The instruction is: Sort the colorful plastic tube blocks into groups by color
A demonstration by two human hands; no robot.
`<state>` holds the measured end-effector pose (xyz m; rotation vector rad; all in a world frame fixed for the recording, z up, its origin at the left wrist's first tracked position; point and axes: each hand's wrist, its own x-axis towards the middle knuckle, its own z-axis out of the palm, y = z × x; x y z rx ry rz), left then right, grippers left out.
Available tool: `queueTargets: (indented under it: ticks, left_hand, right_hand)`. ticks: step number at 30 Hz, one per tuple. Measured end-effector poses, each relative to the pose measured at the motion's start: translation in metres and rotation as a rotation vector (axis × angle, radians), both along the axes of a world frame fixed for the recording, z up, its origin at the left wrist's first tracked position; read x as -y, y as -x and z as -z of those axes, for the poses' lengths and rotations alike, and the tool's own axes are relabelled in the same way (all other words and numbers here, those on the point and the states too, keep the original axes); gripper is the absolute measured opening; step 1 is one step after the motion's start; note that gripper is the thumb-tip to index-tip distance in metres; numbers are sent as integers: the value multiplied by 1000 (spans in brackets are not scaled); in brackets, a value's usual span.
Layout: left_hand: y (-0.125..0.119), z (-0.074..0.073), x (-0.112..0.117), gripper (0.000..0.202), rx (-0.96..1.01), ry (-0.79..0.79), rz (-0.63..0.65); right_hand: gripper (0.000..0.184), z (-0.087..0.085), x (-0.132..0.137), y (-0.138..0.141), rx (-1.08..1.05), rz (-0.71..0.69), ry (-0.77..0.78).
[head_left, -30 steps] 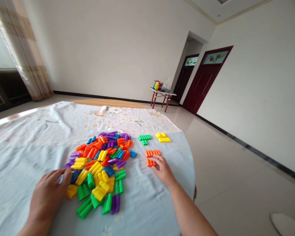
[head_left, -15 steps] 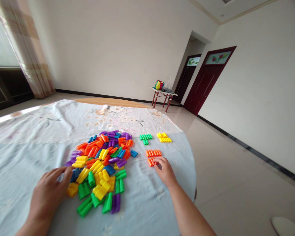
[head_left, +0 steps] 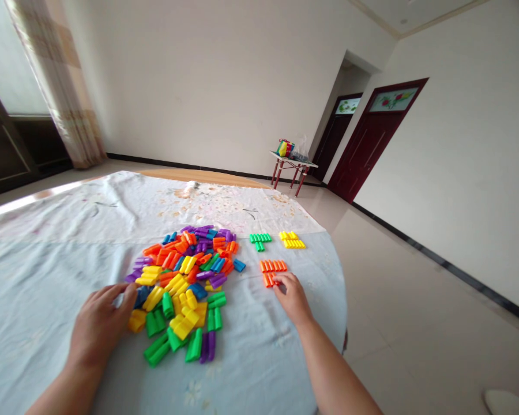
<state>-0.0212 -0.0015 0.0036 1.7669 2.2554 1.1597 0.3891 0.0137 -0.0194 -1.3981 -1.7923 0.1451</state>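
My right hand (head_left: 293, 297) pinches an orange plastic block (head_left: 269, 280) of joined tubes, which lies just below a row of orange blocks (head_left: 273, 266). The fingers partly hide the block's right end. At the left edge of a mixed pile of coloured blocks, my left hand (head_left: 100, 323) rests with bent fingers and a gap between thumb and forefinger. Its fingertips are beside a dark blue block (head_left: 143, 295); whether they touch it is hard to see. Close by are a yellow-orange block (head_left: 137, 321) and several green blocks (head_left: 155, 323).
Green blocks (head_left: 260, 238) and yellow blocks (head_left: 292, 240) form small separate groups at the right. A light blue cloth (head_left: 259, 357) covers the round table, with a floral cloth (head_left: 225, 202) behind. A small side table (head_left: 294, 161) holding bags stands near the doors.
The camera view has shifted slightly, moving the scene a little right. My right hand stays at the orange block and my left hand stays beside the pile.
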Motion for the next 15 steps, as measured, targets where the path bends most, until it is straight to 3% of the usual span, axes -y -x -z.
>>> queueTargets:
  ticks: [6,10,15]
  left_hand:
    - [-8,-9,7,40,-13,19,11]
    - [-9,-8,7,42,-4,12,12]
    - [-8,-4,4,42,18,12,20]
  right_hand:
    - [17,2,0,-3,-2,-3,-27]
    - [21,-6,4,0,-36,2,-118]
    - [20,-25,17,28,-36,-165,-105]
